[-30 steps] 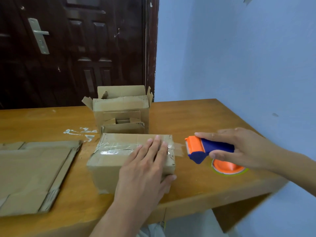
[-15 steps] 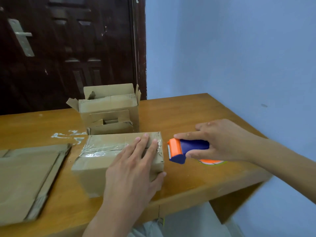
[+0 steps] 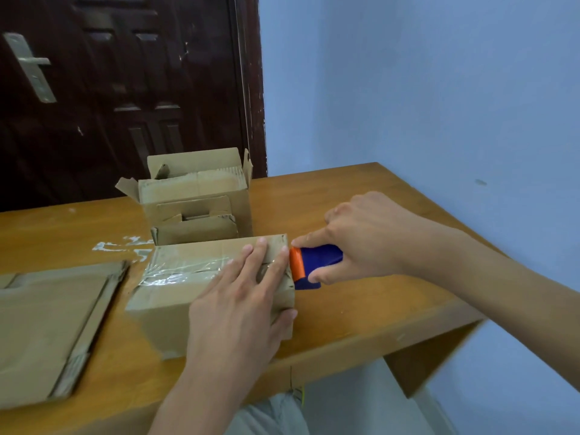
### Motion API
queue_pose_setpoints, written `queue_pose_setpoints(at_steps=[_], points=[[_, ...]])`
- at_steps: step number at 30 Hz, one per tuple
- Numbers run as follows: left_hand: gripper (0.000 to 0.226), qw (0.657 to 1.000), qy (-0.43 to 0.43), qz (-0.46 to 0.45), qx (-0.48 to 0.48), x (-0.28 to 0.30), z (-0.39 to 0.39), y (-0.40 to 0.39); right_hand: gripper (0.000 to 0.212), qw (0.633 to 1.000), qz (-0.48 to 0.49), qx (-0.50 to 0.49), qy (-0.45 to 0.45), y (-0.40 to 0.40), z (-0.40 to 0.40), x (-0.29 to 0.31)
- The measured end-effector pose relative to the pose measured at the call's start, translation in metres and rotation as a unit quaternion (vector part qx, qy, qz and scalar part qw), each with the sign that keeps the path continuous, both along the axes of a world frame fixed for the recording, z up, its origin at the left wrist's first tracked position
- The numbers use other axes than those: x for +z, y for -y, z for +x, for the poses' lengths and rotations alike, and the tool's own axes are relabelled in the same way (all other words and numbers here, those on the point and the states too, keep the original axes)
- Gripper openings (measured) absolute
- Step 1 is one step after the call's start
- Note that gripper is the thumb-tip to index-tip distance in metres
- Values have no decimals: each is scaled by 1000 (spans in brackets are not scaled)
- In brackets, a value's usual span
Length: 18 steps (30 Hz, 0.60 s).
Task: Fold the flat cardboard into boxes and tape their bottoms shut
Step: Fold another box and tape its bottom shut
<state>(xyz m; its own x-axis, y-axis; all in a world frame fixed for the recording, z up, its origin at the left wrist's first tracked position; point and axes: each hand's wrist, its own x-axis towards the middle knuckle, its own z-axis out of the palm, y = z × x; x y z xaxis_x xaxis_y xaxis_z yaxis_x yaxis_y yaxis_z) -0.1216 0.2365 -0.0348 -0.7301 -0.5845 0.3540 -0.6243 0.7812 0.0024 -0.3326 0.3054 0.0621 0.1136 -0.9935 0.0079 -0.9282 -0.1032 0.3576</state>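
Observation:
A folded cardboard box (image 3: 175, 296) lies on the wooden table (image 3: 361, 296), its upper face closed with clear tape running left to right. My left hand (image 3: 248, 296) presses flat on the right half of that face, fingers spread, thumb over the near right edge. My right hand (image 3: 364, 243) grips a blue and orange tape dispenser (image 3: 309, 265), whose orange head touches the box's right end. The tape roll is hidden under my right hand.
Behind the taped box stands another box (image 3: 201, 199) with open flaps and smaller cardboard pieces inside. Flat cardboard (image 3: 47, 328) lies at the left. Scraps of clear tape (image 3: 122, 246) stick to the table. A dark door is behind, a blue wall to the right.
My right hand has carried the tape dispenser leftwards from beside the box until its head touches the box's right end. My left hand stayed pressed on the box.

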Motion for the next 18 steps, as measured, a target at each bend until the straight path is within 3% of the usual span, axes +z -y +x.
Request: queue_pose_setpoints(at_steps=[4,10,13,18], points=[[95,1000,5,-1,0,0,2,-3,60,996,39,48,-63,8,16,-29],[90,1000,4,-8,-18,5,0,-4,64,999,34,-5,-22,7,13,-41],[90,998,47,-36,-17,15,5,1,67,999,43,-12,-16,5,11,-43],[64,987,86,-76,-116,25,-9,23,62,998,49,-35,26,1,6,-47]])
